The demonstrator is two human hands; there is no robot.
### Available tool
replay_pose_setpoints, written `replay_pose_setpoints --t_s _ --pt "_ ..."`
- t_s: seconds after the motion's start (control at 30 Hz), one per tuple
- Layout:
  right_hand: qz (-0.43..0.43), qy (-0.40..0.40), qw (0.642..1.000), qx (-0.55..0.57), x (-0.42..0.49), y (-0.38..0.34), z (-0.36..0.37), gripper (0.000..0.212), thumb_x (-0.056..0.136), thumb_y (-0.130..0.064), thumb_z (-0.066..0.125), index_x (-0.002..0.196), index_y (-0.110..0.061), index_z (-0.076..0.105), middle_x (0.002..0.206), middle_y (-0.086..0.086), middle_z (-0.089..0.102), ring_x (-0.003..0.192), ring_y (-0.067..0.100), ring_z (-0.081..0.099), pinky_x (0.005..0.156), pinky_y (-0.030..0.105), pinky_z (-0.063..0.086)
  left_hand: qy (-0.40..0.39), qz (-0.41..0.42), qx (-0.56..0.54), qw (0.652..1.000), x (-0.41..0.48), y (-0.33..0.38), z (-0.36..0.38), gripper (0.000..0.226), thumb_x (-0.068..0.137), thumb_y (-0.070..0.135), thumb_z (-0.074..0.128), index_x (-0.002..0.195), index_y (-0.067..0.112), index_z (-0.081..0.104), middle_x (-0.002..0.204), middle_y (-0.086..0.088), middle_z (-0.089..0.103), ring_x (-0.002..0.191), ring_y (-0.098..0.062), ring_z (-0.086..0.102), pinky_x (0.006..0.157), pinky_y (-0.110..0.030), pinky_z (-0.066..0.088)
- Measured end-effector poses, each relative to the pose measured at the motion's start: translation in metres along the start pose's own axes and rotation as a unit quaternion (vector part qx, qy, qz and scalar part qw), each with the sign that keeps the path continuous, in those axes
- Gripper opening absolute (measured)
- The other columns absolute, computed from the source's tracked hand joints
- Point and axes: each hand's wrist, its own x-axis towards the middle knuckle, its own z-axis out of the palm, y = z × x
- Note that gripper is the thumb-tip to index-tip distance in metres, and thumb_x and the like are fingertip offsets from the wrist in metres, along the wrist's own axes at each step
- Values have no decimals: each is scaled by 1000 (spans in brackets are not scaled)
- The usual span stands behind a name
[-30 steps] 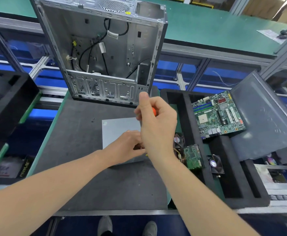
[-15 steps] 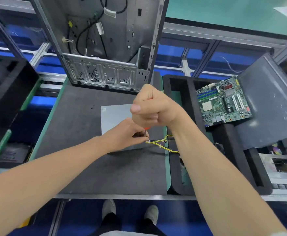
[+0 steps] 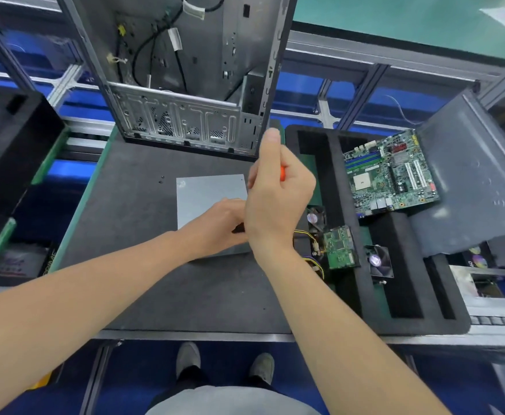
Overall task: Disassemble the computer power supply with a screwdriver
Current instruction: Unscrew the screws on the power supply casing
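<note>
Screwdriver (image 3: pixel 282 173) in right hand (image 3: pixel 276 202); labels unreadable.

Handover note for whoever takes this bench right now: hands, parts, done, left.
Right hand: fist around the orange-handled screwdriver, upright over the near right corner of the power supply; the tip is hidden behind the hands.
Left hand: on that corner, pinching something small and dark; cannot tell what.
Power supply: flat on the grey mat, lid still on.
Empty case stands behind it.
Foam tray to the right holds the motherboard, a small board and a fan.
Done: supply out of the case.
Left: remove the lid screws, lift the lid.
</note>
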Motion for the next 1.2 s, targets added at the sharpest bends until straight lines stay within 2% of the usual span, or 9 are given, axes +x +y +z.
replay_pose_setpoints --t_s 0.13,0.27,0.37,0.47,0.57,0.67,0.8,1.03,1.2 --pt "-12 -279 958 70 24 7 -11 66 106 -21 53 45 1 43 39 6 38 37 17 36 49 32 34 -37 -20 18 999 3 -10 -1 29 92 29 64 69 37 49 73 19 58 69 6 54 62 -5 37" --pt "112 -572 793 176 69 17 -32 56 98 -23 60 46 -14 41 40 5 31 35 16 25 44 27 16 -51 -34 38 997 2 -13 0 20 91 28 75 79 13 71 80 5 68 77 -12 60 75 -12 41" --pt "165 -645 703 251 89 20 -38 54 94 -26 66 48 -16 40 41 4 33 35 13 27 42 29 12 -33 -23 44 998 0 -11 0 24 91 26 77 75 16 62 78 3 60 74 -14 51 76 -11 36" --pt "204 -550 768 257 94 18 -42 49 94 -24 63 51 -14 41 43 5 34 35 14 23 43 31 13 -25 -8 40 999 1 -10 0 24 93 28 76 78 15 63 77 8 52 73 -12 46 76 -19 38" --pt "209 -282 927 129 79 11 -40 43 98 -34 63 62 -13 55 59 8 52 47 22 48 50 30 37 -14 -6 34 999 1 -10 0 24 92 29 77 79 13 65 77 10 50 73 -12 48 74 -18 38" --pt "169 -62 983 35 49 10 -24 46 98 -51 61 61 -25 58 64 0 59 57 18 56 48 24 37 -21 -8 26 999 2 -11 -1 22 91 28 78 79 13 67 77 11 51 73 -11 48 74 -17 38" --pt "103 -139 984 52 43 12 -15 56 102 -43 58 54 -14 49 51 7 43 41 19 37 44 20 28 -32 -17 22 999 2 -10 -2 23 92 29 77 78 20 61 78 12 51 76 -9 47 78 -11 36" --pt "232 -293 914 157 98 28 -23 43 102 -31 55 64 -12 48 56 7 44 36 15 25 43 22 23 -10 -17 22 1000 3 -11 -1 22 89 28 80 81 11 70 79 1 59 74 -12 51 73 -11 37" --pt "34 -314 938 -144 83 9 -14 47 99 -40 53 67 -6 54 66 21 60 57 35 60 55 52 53 -13 -34 2 999 3 -13 -1 27 89 28 80 74 14 63 78 9 55 75 -10 50 73 -14 40"
